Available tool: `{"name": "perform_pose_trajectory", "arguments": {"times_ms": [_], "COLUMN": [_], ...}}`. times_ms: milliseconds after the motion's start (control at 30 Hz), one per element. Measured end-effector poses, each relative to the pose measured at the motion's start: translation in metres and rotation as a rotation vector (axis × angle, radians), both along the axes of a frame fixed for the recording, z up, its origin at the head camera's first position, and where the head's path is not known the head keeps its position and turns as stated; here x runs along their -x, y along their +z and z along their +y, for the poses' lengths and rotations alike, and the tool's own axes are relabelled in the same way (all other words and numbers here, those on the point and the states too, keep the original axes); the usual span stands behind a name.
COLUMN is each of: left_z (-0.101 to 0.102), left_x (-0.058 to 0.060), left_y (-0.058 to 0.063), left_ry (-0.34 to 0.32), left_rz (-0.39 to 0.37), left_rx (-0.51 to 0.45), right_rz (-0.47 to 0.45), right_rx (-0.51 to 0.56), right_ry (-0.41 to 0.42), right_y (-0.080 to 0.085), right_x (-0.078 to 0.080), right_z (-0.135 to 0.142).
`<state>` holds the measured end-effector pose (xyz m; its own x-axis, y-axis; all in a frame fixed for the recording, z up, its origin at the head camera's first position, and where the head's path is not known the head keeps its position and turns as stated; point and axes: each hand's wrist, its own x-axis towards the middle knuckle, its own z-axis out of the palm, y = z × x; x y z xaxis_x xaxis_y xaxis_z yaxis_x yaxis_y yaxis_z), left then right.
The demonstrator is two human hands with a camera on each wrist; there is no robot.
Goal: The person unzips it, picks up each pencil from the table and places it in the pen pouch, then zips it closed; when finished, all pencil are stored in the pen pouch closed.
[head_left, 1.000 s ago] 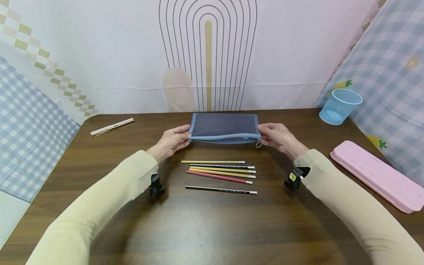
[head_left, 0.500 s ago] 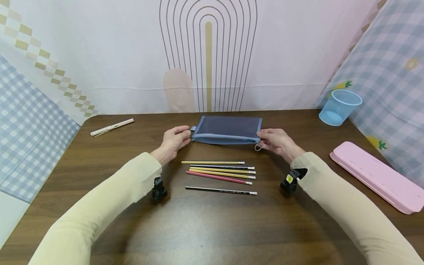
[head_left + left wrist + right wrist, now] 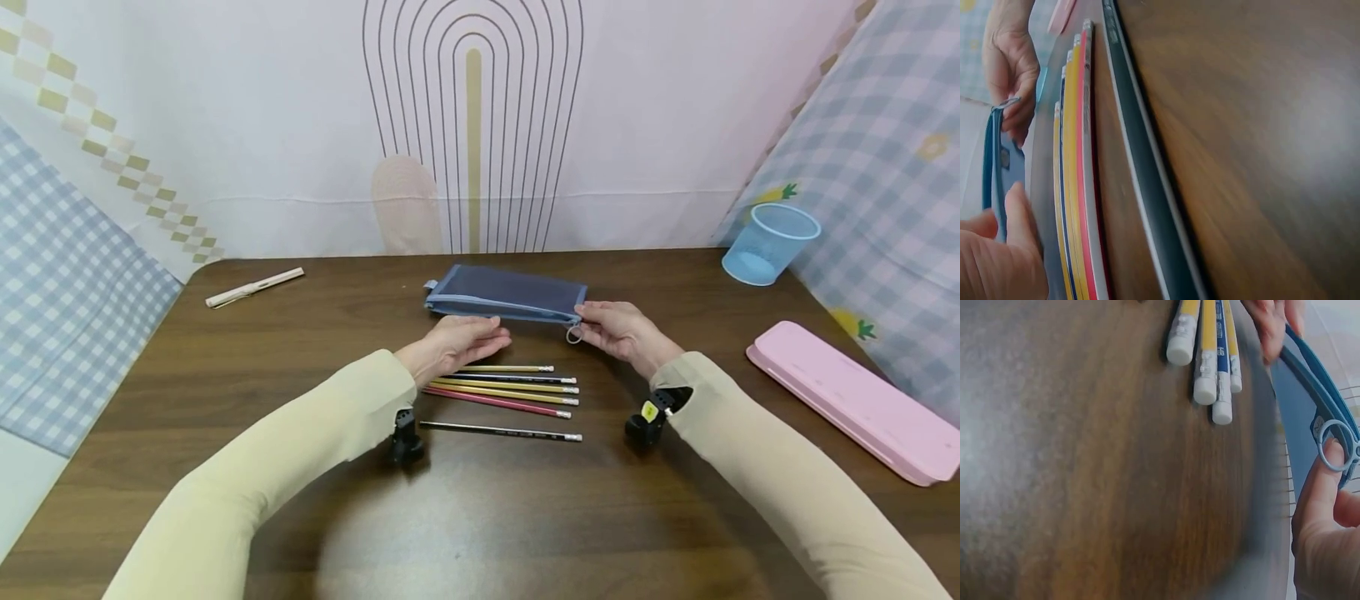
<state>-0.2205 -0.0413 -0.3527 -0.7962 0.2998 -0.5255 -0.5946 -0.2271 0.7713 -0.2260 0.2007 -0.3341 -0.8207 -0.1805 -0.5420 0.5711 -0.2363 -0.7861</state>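
Note:
A blue mesh zipper pouch (image 3: pixel 510 290) lies flat near the back of the table, its zipped edge toward me and parted along the middle. With thumb and fingers my right hand (image 3: pixel 624 332) pinches its right front corner, where the zipper's round pull ring (image 3: pixel 573 334) hangs. My left hand (image 3: pixel 459 340) reaches in front of the pouch's near edge, fingers extended and holding nothing. Under that hand lie several pencils side by side, such as a red pencil (image 3: pixel 502 400) and a yellow pencil (image 3: pixel 525 393). A black pencil (image 3: pixel 498 431) lies apart, closer to me.
A white pen (image 3: pixel 253 288) rests at the back left. On the right are a light blue mesh cup (image 3: pixel 768 246) near the back corner and a long pink case (image 3: pixel 855 396) along the edge. A patterned cloth (image 3: pixel 300 125) hangs behind the table.
My left hand has let go of the pouch's left side and moved right, in front of it. The pouch has turned slightly, its right end nearer me, the right hand still pinching it.

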Motion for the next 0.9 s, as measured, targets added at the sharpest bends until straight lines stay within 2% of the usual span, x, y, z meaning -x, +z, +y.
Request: {"name": "perform_pose_trajectory", "arguments": {"times_ms": [167,267,333,433,500,567,667,767,900], "left_z": [0.012,0.014,0.014,0.014,0.015,0.016,0.020,0.025,0.029], "left_x": [0.004,0.005,0.005,0.005,0.004,0.004,0.002,0.000,-0.002], "left_y": [-0.003,-0.003,-0.003,-0.001,0.000,0.001,0.002,0.003,0.005], "left_ry": [0.115,0.143,0.146,0.143,0.140,0.129,0.114,0.099,0.084], "left_rz": [0.040,0.058,0.067,0.084,0.092,0.101,0.110,0.120,0.133], "left_rx": [-0.005,0.005,0.013,0.018,0.016,0.016,0.016,0.016,0.003], "right_rz": [0.024,0.091,0.182,0.377,0.507,0.615,0.716,0.758,0.773], "right_rx": [-0.026,-0.117,-0.200,-0.381,-0.504,-0.620,-0.717,-0.759,-0.790], "right_ry": [0.051,0.065,0.035,-0.021,-0.019,0.033,0.156,0.252,0.317], "right_y": [-0.003,-0.004,-0.005,-0.006,-0.005,-0.003,0.000,0.002,0.004], "right_x": [-0.002,-0.004,-0.005,-0.005,-0.004,-0.003,-0.003,-0.002,-0.002], "right_z": [0.000,0.000,-0.001,-0.006,-0.010,-0.014,-0.023,-0.031,-0.037]}}
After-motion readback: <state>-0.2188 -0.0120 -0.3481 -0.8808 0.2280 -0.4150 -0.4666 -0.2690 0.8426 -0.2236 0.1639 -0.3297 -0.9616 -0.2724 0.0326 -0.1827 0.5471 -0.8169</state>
